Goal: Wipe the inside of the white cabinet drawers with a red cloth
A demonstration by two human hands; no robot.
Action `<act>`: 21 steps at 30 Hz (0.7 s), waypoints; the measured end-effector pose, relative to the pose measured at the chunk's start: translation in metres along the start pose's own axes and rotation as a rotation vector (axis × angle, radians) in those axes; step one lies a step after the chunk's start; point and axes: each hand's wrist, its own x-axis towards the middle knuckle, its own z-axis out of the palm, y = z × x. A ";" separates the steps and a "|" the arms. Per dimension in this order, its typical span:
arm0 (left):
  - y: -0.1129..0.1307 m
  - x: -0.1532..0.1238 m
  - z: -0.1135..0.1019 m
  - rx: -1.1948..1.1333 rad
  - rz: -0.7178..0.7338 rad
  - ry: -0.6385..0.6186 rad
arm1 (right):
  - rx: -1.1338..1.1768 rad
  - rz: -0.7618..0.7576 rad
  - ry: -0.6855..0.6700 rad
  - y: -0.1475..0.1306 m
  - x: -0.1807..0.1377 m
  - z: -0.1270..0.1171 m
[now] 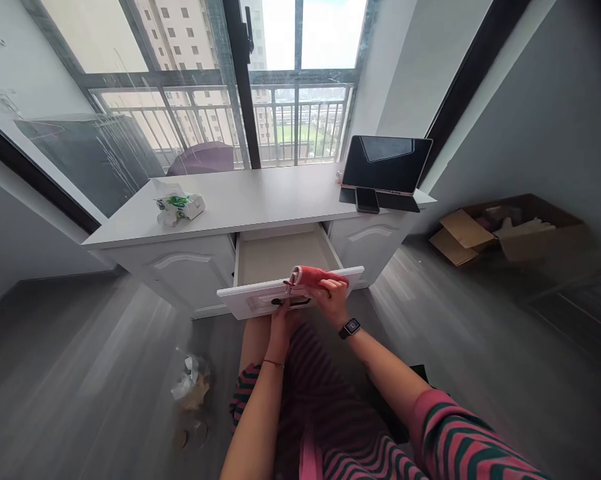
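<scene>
A white drawer (286,257) is pulled out from the middle of the white desk (260,190), and its inside is bare. My left hand (282,323) is at the dark drawer handle (300,302) on the drawer's front panel, its fingers closed around the handle's left part, partly hidden. In my right hand (333,299) is a folded red cloth (313,275), which lies over the top edge of the front panel. The cloth's left end shows a pale, rolled edge.
On the desktop, a tissue pack (180,205) lies left; a tablet (386,165) on its stand and a phone (367,200) are right. An open cardboard box (540,240) stands on the right floor. Left on the floor sits a plastic bag (191,383). Windows rise behind the desk.
</scene>
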 end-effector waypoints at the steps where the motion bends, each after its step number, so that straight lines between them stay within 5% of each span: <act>1: -0.005 0.001 -0.002 -0.052 -0.053 -0.033 | 0.010 0.078 0.049 0.006 -0.006 -0.001; 4: -0.017 0.005 -0.006 -0.155 -0.146 -0.069 | 0.041 0.360 0.177 0.014 -0.021 -0.003; 12: -0.017 0.008 -0.011 -0.122 -0.095 -0.073 | 0.111 0.968 0.333 -0.009 -0.055 0.030; 17: -0.011 0.002 -0.009 -0.040 -0.103 -0.046 | 0.196 1.166 0.243 -0.011 -0.063 0.044; 21: -0.004 -0.005 0.002 -0.102 -0.135 0.001 | 0.369 1.159 0.041 -0.027 -0.048 0.049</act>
